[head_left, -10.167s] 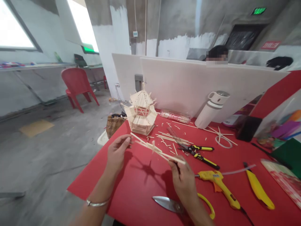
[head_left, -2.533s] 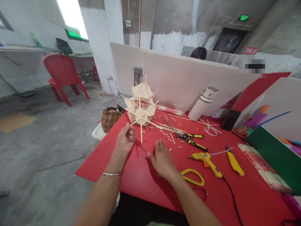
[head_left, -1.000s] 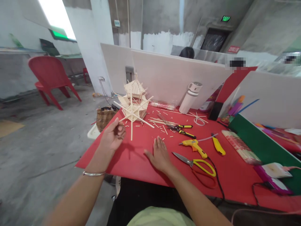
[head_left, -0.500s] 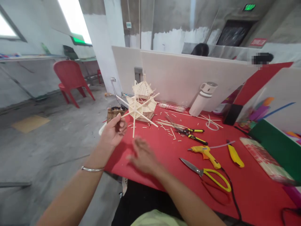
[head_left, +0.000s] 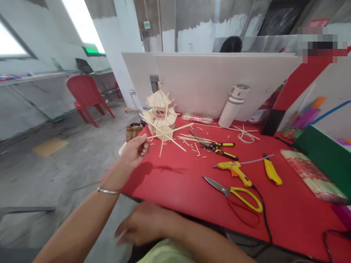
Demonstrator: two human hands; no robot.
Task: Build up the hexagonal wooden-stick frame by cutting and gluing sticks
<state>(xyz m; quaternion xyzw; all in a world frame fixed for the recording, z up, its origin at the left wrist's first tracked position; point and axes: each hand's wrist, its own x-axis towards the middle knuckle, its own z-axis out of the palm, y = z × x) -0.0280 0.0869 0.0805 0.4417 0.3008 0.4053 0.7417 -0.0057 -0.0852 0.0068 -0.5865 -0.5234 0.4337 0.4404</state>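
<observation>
My left hand [head_left: 135, 151] is raised over the near-left corner of the red table [head_left: 186, 182], fingers pinched on one arm of a star of crossed wooden sticks [head_left: 166, 137]. Just behind the star stands a small stick pagoda model [head_left: 160, 111]. My right hand [head_left: 142, 224] is low, off the table's front edge near my lap; it is blurred and its fingers do not show clearly.
On the table lie yellow-handled scissors [head_left: 238, 193], a yellow glue gun [head_left: 234, 171], yellow-handled pliers [head_left: 219, 148], a yellow knife [head_left: 271, 171], loose sticks [head_left: 192, 140] and a white bottle [head_left: 233, 106]. White partition boards [head_left: 208, 80] stand behind; a red chair [head_left: 85, 96] is at left.
My right hand has pulled back from the table top to below its front edge. My left hand still holds the stick star, now tilted flatter.
</observation>
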